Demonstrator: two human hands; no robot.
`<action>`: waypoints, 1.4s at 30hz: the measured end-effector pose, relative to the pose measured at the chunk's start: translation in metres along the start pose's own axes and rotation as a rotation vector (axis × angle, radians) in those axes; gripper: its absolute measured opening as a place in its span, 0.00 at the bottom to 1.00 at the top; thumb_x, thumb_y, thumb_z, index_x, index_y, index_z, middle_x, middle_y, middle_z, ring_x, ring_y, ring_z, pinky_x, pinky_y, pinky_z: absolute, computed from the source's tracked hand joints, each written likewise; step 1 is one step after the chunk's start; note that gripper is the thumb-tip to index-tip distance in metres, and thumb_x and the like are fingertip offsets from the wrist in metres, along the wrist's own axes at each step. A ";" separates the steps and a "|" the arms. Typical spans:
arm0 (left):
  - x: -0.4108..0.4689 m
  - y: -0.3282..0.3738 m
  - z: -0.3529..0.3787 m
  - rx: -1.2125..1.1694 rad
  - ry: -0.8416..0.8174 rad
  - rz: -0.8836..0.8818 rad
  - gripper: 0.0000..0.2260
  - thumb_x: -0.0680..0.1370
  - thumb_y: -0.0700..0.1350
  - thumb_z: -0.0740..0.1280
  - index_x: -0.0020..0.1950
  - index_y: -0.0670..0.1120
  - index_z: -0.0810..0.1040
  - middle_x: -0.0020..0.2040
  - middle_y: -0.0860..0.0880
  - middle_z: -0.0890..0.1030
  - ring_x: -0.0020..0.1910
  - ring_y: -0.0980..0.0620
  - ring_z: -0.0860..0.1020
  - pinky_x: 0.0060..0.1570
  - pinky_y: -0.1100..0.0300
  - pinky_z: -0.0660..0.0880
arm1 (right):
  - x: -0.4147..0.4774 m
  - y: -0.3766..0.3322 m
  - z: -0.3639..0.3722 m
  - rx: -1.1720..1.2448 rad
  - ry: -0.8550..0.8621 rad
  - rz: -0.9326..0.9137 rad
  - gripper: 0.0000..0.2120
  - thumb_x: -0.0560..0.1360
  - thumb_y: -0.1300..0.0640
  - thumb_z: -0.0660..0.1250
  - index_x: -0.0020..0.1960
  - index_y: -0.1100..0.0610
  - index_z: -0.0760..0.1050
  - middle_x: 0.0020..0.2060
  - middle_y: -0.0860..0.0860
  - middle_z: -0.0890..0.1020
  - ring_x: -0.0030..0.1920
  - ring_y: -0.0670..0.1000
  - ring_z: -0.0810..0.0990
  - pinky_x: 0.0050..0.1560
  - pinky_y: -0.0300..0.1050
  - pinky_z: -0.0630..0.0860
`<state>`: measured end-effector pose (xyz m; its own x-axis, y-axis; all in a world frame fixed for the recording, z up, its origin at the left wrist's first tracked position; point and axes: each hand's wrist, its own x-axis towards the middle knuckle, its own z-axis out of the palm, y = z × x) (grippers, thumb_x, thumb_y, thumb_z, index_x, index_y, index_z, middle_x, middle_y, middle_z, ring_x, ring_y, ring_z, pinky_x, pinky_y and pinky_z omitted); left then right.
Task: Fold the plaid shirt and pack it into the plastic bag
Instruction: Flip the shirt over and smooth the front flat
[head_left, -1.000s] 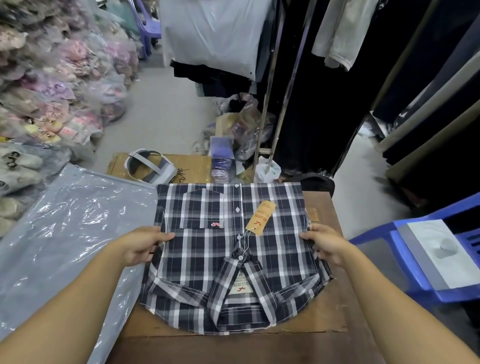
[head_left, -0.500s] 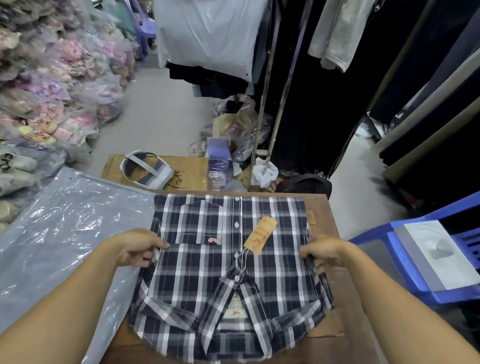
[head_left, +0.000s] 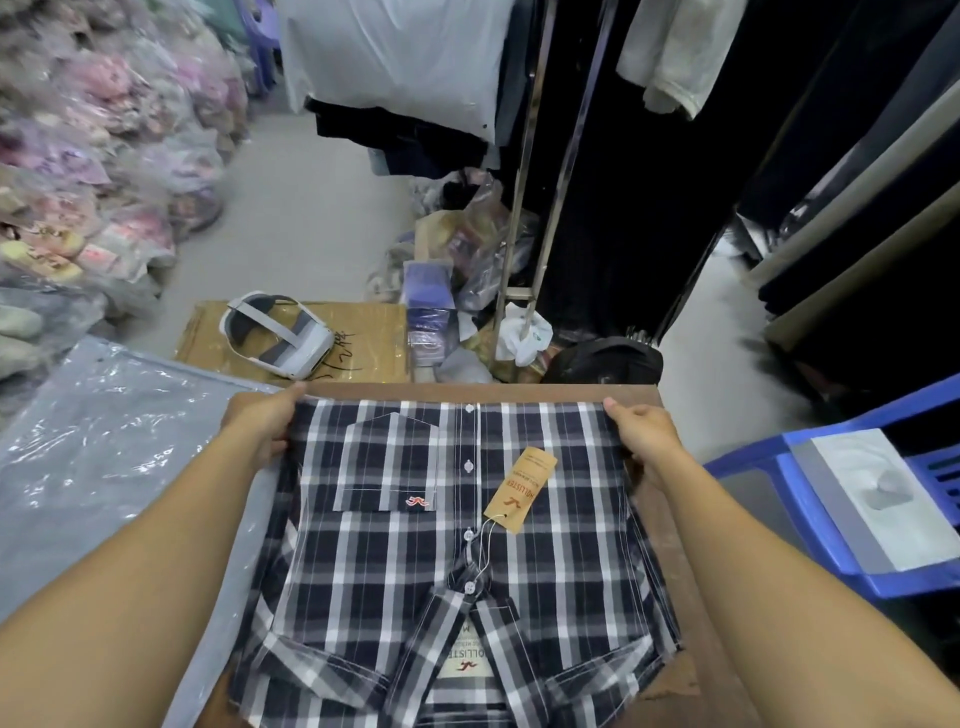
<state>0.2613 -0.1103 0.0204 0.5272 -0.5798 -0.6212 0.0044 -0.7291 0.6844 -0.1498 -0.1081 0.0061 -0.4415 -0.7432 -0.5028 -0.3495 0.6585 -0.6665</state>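
The folded plaid shirt (head_left: 457, 561), dark blue, grey and white, lies front up on the brown table (head_left: 675, 613) with its collar toward me and a tan paper tag (head_left: 519, 491) on the placket. My left hand (head_left: 262, 423) grips the shirt's far left corner. My right hand (head_left: 641, 434) grips its far right corner. A large clear plastic bag (head_left: 104, 467) lies flat to the left of the shirt, partly under my left forearm.
A blue plastic chair (head_left: 831, 514) with a grey and white packet stands at the right. Beyond the table sit a cardboard box (head_left: 363, 338) with a white headset (head_left: 275, 340), bagged clutter, a metal clothes rack (head_left: 524, 208) and hanging dark garments. Bagged goods pile up at the left.
Both hands slid from the shirt's middle sides up to its far corners. The shirt now lies nearer to me, its collar at the bottom of the view.
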 end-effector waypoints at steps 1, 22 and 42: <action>0.002 0.001 0.002 -0.001 0.014 -0.009 0.22 0.76 0.50 0.72 0.64 0.39 0.75 0.61 0.40 0.81 0.61 0.40 0.79 0.58 0.48 0.76 | 0.002 0.000 0.002 0.019 0.015 -0.002 0.23 0.76 0.41 0.67 0.48 0.63 0.81 0.43 0.54 0.83 0.47 0.57 0.81 0.57 0.57 0.78; -0.060 -0.027 0.098 0.865 -0.098 0.999 0.20 0.83 0.53 0.53 0.72 0.49 0.70 0.72 0.49 0.71 0.73 0.45 0.66 0.73 0.43 0.62 | -0.049 -0.018 0.093 -0.738 -0.040 -0.786 0.27 0.84 0.42 0.46 0.79 0.52 0.58 0.80 0.51 0.55 0.80 0.54 0.46 0.79 0.57 0.44; 0.011 -0.055 0.035 1.269 -0.108 0.643 0.40 0.75 0.71 0.35 0.79 0.49 0.33 0.78 0.43 0.31 0.77 0.44 0.29 0.75 0.45 0.32 | 0.000 0.029 0.042 -0.908 -0.096 -0.436 0.37 0.76 0.29 0.33 0.80 0.45 0.35 0.80 0.52 0.35 0.78 0.53 0.31 0.77 0.56 0.32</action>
<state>0.2369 -0.0893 -0.0377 0.0788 -0.9114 -0.4039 -0.9881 -0.1251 0.0894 -0.1255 -0.0943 -0.0361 -0.0711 -0.9205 -0.3843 -0.9786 0.1390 -0.1518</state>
